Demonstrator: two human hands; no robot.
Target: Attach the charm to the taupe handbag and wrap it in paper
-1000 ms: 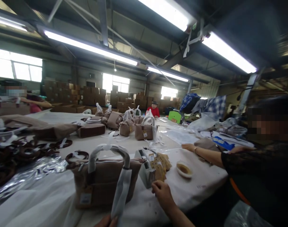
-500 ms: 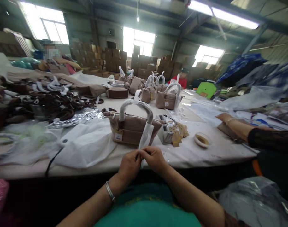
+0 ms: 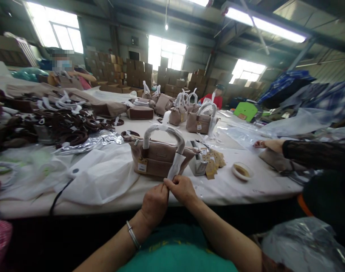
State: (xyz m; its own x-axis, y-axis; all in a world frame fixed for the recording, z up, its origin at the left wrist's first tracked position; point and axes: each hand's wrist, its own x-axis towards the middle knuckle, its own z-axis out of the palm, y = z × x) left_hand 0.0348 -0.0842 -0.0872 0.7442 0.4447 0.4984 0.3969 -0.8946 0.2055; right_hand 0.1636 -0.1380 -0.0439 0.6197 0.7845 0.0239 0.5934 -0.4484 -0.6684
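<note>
A taupe handbag [image 3: 158,160] stands upright at the table's near edge, its looped handles wrapped in white. From the right end of the handle a white wrapping strip [image 3: 175,166] hangs down over the bag's front. My left hand [image 3: 155,202] and my right hand [image 3: 183,190] meet at the strip's lower end, fingers pinched together on it, just below the bag. A tan tag [image 3: 142,165] hangs on the bag's left front. Brown paper tags [image 3: 213,162] and a grey box [image 3: 198,166] lie right of the bag.
White sheeting [image 3: 104,177] and a heap of dark straps [image 3: 67,128] lie left. More wrapped bags [image 3: 199,121] stand behind. A small dish [image 3: 242,171] sits right, near a co-worker's arm [image 3: 308,151]. Other people are behind the table and at the left edge.
The co-worker's hand at the right has moved slightly left and lower over the clear plastic. My hands stay pinched at the strip, with my left hand slightly lower.
</note>
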